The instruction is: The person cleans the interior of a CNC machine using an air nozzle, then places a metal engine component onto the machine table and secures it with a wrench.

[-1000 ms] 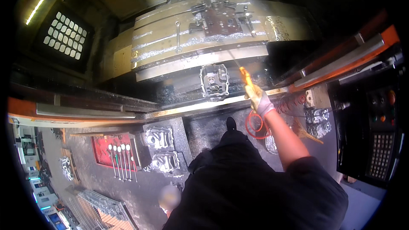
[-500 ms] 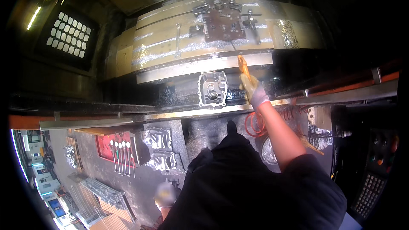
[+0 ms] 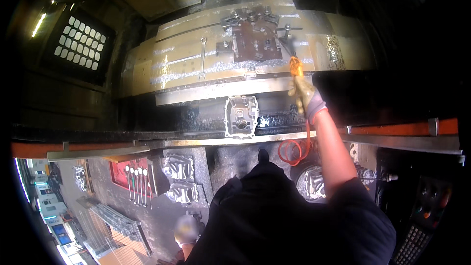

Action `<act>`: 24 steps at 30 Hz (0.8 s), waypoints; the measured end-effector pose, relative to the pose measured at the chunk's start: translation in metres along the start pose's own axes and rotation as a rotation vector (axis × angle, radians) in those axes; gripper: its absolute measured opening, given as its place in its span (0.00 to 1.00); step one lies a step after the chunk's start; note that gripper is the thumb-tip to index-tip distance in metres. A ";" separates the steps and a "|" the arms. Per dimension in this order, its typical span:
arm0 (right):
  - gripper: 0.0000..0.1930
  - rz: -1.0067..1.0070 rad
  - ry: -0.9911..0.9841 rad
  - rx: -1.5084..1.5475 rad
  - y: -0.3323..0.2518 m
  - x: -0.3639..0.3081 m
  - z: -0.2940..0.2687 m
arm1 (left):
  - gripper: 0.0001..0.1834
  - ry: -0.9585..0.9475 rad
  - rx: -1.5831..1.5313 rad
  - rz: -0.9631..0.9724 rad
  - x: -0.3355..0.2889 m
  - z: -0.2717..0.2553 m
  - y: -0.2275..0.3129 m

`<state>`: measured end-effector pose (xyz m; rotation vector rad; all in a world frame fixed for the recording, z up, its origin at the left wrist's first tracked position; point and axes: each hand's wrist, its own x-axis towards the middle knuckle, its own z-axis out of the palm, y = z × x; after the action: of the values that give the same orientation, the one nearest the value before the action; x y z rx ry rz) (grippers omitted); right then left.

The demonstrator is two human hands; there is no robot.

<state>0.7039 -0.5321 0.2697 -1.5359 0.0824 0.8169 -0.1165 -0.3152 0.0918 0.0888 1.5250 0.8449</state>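
My right hand (image 3: 306,95), in a pale glove, is stretched into the machine and grips an orange air gun (image 3: 296,66). The gun's nozzle points at the dark fixture plate (image 3: 257,39) bolted to the tan machine table (image 3: 186,64). Its coiled orange hose (image 3: 293,149) hangs below my forearm. A grey metal casting (image 3: 241,116) stands upright on the ledge at the front, to the left of my hand. My left hand (image 3: 185,230), gloved and blurred, hangs low by my side, holding nothing that I can make out.
A long wrench (image 3: 202,56) lies on the machine table, left of the fixture. Below the orange door rail (image 3: 402,128) are a red tray of hand tools (image 3: 128,176), stacked castings (image 3: 179,181), another casting (image 3: 313,182) and a control keypad (image 3: 417,235) at the lower right.
My right hand has lifted the air gun up and further in, from beside the standing casting to the fixture plate. The view has tilted toward the machine table.
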 end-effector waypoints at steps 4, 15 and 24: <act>0.36 0.069 -0.011 -0.103 -0.038 0.046 -0.016 | 0.26 0.012 -0.016 0.009 -0.005 0.006 -0.008; 0.30 0.073 -0.096 -0.167 -0.141 0.177 -0.029 | 0.26 0.039 -0.053 0.019 -0.012 0.010 -0.028; 0.30 0.097 -0.151 -0.216 -0.166 0.209 -0.032 | 0.27 0.073 -0.096 0.031 -0.012 0.000 -0.038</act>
<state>0.9579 -0.4468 0.2962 -1.6765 -0.0436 1.0437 -0.0981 -0.3489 0.0809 0.0111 1.5522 0.9540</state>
